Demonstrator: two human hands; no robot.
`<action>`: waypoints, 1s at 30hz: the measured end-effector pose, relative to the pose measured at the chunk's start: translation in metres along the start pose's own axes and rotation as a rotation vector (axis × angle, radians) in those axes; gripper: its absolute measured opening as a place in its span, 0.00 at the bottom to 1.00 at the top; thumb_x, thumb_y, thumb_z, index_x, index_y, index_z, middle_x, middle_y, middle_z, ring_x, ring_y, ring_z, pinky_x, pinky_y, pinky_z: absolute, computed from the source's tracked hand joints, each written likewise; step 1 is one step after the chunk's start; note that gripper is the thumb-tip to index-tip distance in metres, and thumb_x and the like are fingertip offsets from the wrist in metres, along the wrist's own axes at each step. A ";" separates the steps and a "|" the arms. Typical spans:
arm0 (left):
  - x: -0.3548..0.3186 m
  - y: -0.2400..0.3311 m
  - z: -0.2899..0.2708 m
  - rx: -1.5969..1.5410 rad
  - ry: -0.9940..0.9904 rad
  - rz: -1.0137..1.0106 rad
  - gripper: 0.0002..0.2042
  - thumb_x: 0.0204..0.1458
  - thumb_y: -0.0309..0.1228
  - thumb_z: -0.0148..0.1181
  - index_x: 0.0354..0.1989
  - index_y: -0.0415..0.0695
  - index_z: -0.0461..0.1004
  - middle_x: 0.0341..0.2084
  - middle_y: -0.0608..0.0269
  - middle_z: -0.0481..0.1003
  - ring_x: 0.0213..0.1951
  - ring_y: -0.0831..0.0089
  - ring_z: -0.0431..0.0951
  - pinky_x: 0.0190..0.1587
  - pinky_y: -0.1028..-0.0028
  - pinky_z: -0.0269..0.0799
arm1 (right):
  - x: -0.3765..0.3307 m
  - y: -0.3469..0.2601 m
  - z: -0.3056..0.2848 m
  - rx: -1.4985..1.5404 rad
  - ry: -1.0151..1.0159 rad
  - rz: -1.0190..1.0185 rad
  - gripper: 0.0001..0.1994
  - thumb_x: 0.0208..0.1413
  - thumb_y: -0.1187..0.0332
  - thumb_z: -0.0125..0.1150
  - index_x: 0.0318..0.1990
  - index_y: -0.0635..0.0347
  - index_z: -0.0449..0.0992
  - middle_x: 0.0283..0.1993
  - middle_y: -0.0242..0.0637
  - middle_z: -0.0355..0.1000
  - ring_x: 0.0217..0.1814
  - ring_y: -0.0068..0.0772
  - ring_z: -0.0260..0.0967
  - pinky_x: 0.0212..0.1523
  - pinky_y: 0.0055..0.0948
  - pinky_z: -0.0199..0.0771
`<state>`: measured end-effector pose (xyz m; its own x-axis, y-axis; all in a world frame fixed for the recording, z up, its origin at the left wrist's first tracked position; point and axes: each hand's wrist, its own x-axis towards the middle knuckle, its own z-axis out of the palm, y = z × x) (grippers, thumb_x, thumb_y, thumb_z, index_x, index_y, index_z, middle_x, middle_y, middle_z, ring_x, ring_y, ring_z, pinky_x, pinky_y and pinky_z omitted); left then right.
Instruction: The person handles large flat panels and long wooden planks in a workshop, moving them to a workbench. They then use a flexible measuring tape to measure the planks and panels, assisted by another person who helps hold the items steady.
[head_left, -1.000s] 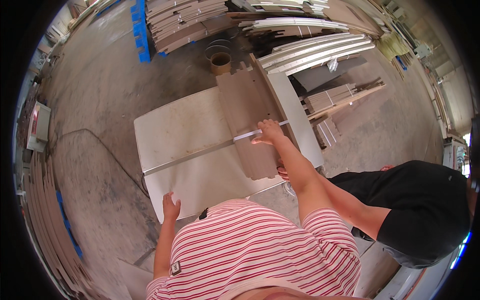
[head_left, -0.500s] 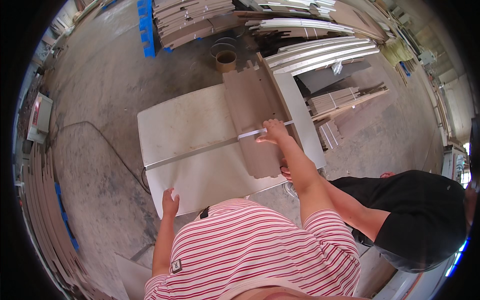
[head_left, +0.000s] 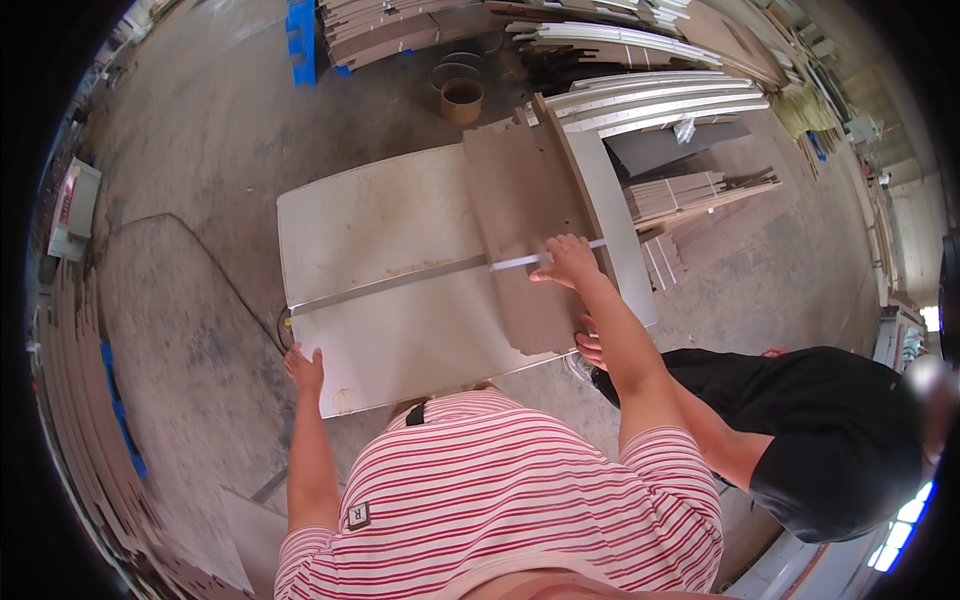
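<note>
Right grip [head_left: 568, 262] half-curls over the strap [head_left: 513, 264], hold unclear; left grip [head_left: 306, 368] is open beside the tabletop [head_left: 410, 350]. Boards [head_left: 520, 190] look stiff, fairly heavy: best held at both ends.

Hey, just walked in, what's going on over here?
A person in a striped shirt has their right hand at the white strap across some brown boards; whether it grips the strap is unclear. The boards lie on the right part of a white-topped table. The left hand, holding nothing visible, is by the table's near left corner. On the right, a co-worker in black has a hand at the boards' near end.
</note>
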<state>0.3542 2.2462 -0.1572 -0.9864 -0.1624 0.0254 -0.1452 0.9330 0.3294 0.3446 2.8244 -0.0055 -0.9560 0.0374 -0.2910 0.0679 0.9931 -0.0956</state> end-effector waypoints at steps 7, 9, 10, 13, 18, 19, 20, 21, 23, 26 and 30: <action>0.046 -0.011 0.004 -1.170 -0.378 -0.516 0.35 0.48 0.61 0.47 0.48 0.36 0.66 0.44 0.55 0.71 0.47 0.63 0.68 0.50 0.68 0.62 | -0.089 0.004 0.045 0.051 0.006 0.019 0.27 0.27 0.43 0.69 0.30 0.53 0.70 0.34 0.34 0.67 0.45 0.37 0.63 0.47 0.38 0.58; 0.060 -0.011 0.006 -1.409 -0.426 -0.535 0.39 0.47 0.65 0.44 0.50 0.36 0.65 0.46 0.57 0.70 0.48 0.66 0.68 0.51 0.70 0.62 | -0.101 0.003 0.051 0.071 0.024 0.026 0.27 0.27 0.45 0.70 0.30 0.53 0.69 0.34 0.34 0.67 0.44 0.37 0.63 0.47 0.38 0.58; 0.069 -0.012 0.007 -1.461 -0.420 -0.596 0.41 0.46 0.67 0.43 0.51 0.36 0.64 0.47 0.57 0.70 0.48 0.66 0.68 0.51 0.71 0.62 | -0.106 0.003 0.053 0.072 0.027 0.030 0.27 0.27 0.46 0.70 0.31 0.53 0.69 0.34 0.34 0.67 0.44 0.38 0.63 0.47 0.38 0.58; 0.100 -0.018 0.013 -1.564 -0.353 -0.717 0.46 0.43 0.70 0.40 0.56 0.35 0.57 0.48 0.56 0.68 0.49 0.66 0.68 0.53 0.72 0.60 | -0.110 -0.001 0.051 0.078 0.047 0.001 0.26 0.29 0.50 0.72 0.33 0.54 0.69 0.36 0.35 0.66 0.45 0.39 0.63 0.47 0.39 0.59; 0.138 -0.006 0.010 -1.838 -0.133 -0.728 0.48 0.43 0.70 0.40 0.62 0.40 0.45 0.46 0.55 0.67 0.48 0.65 0.68 0.56 0.70 0.59 | -0.113 -0.016 0.032 0.172 0.279 -0.093 0.22 0.34 0.60 0.71 0.37 0.56 0.69 0.38 0.37 0.66 0.47 0.43 0.63 0.47 0.39 0.61; 0.144 -0.001 0.008 -1.811 -0.060 -0.713 0.48 0.43 0.69 0.41 0.63 0.41 0.44 0.45 0.55 0.67 0.48 0.65 0.68 0.56 0.69 0.59 | -0.110 -0.017 0.030 0.218 0.315 -0.078 0.21 0.35 0.62 0.70 0.37 0.56 0.69 0.38 0.37 0.66 0.47 0.43 0.63 0.47 0.39 0.62; 0.145 0.004 0.003 -1.779 0.012 -0.702 0.47 0.44 0.68 0.42 0.63 0.43 0.42 0.45 0.55 0.68 0.47 0.66 0.69 0.56 0.68 0.60 | -0.110 -0.018 0.030 0.266 0.346 -0.061 0.20 0.36 0.64 0.69 0.37 0.57 0.69 0.38 0.38 0.66 0.47 0.43 0.63 0.47 0.39 0.63; 0.143 0.025 -0.006 -1.871 0.012 -0.731 0.45 0.45 0.66 0.43 0.64 0.45 0.43 0.45 0.56 0.67 0.47 0.67 0.69 0.56 0.68 0.60 | -0.114 -0.017 0.028 0.275 0.353 -0.042 0.18 0.38 0.65 0.68 0.37 0.57 0.69 0.39 0.38 0.66 0.47 0.44 0.63 0.47 0.39 0.63; 0.133 0.069 -0.038 -2.051 0.037 -0.784 0.41 0.48 0.62 0.45 0.64 0.47 0.44 0.46 0.58 0.67 0.46 0.68 0.70 0.56 0.67 0.60 | -0.117 -0.019 0.026 0.302 0.374 -0.020 0.16 0.40 0.67 0.66 0.37 0.58 0.70 0.39 0.40 0.67 0.46 0.45 0.63 0.46 0.39 0.64; 0.127 0.007 0.015 -1.522 -0.210 -0.450 0.28 0.53 0.53 0.46 0.57 0.47 0.58 0.39 0.66 0.71 0.43 0.72 0.71 0.52 0.67 0.62 | -0.098 -0.038 0.023 0.418 0.400 -0.091 0.12 0.42 0.69 0.64 0.36 0.59 0.71 0.39 0.41 0.68 0.47 0.45 0.64 0.47 0.39 0.65; 0.087 0.036 0.034 -0.485 -0.370 0.206 0.23 0.48 0.39 0.60 0.48 0.40 0.66 0.41 0.56 0.71 0.45 0.63 0.68 0.51 0.65 0.60 | -0.089 -0.066 0.023 0.513 0.372 -0.109 0.10 0.44 0.68 0.63 0.34 0.60 0.73 0.39 0.43 0.70 0.46 0.46 0.65 0.46 0.39 0.66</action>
<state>0.2604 2.2761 -0.1753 -0.9643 0.2074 -0.1649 0.0163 0.6675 0.7444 0.4319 2.7525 0.0050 -0.9939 0.0670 0.0871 0.0046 0.8172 -0.5764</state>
